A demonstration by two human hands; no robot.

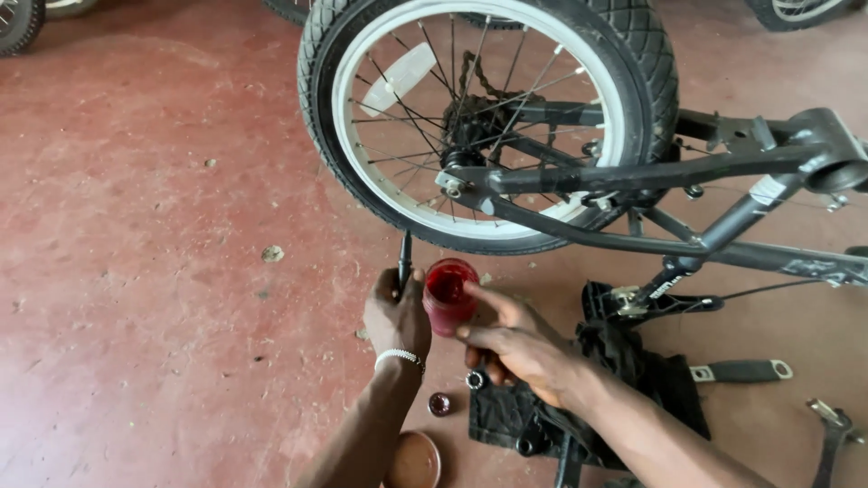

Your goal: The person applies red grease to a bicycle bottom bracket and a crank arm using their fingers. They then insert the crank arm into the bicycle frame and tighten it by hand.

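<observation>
Red grease tub (449,295) sits between your two hands, just near of the rear wheel (488,117) of the grey bicycle frame (723,226), which lies across the right of the red concrete floor (136,226). Your left hand (398,316) has its grip closed round the side of the tub, and it also pinches a thin dark tool (405,260) that stands upright beside the tub's left edge, its tip reaching toward the tyre. You wear a white beaded bracelet (400,357) on that wrist. Your right hand (515,339) is at the tub's right side: the forefinger lies over the rim into the red grease and the thumb presses the tub's wall lower down, so that grip is on the tub too, though loosely. A small metal ring (476,380) shows just under that hand; whether you hold it or it lies on the cloth is hard to tell from here.

Near you, under the right forearm, a black cloth (633,370) is spread on the floor. A small dark cap (440,404) lies just left of it, and a round brownish lid (414,461) lies nearer still, by your left forearm. To the right of the cloth a black-handled tool (741,370) lies flat, and a spanner (832,434) lies at the far right edge. Other tyres poke in along the far edge of the view.
</observation>
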